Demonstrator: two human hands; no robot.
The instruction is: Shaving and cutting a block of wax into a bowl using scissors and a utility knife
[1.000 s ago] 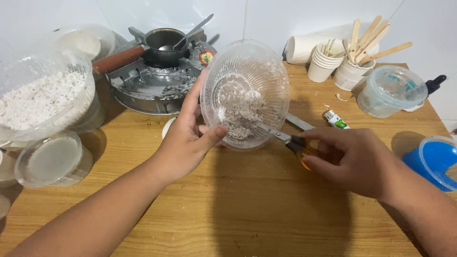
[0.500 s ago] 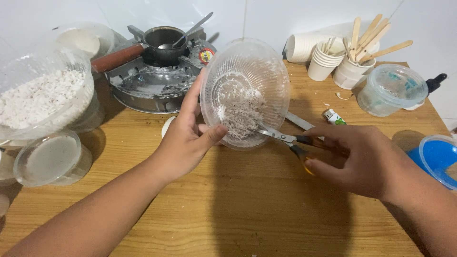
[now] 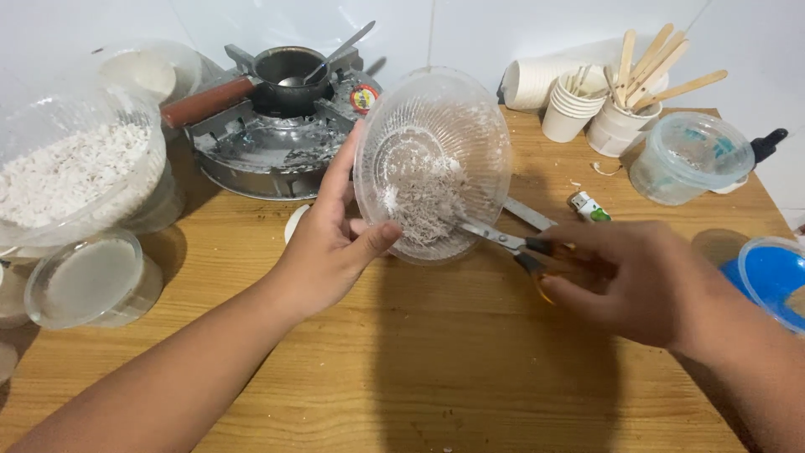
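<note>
Above the middle of the wooden desk, the left hand holds a clear plastic bowl tilted up on its edge, so the inside faces the camera. The thumb presses on the near rim and the fingers go behind the wall; the hand is closed on the bowl. The right hand, to the right of the bowl, is closed around the handles of a pair of scissors, and one blade tip touches the inside bottom of the bowl. The other blade stands apart behind it.

I judge the step in hand is scraping: a white, dry crust with grey crumbs sticks to the ribbed plastic. The next move seems to call for short, light strokes with the metal tip, because the thin wall may bend or crack, and for a steady left grip.

Left of the bowl stands a metal stove with a small dark pot, and farther left a big clear container of white flakes. Right of the bowl, behind, are paper cups with flat wooden sticks, and a round lidded tub.
</note>
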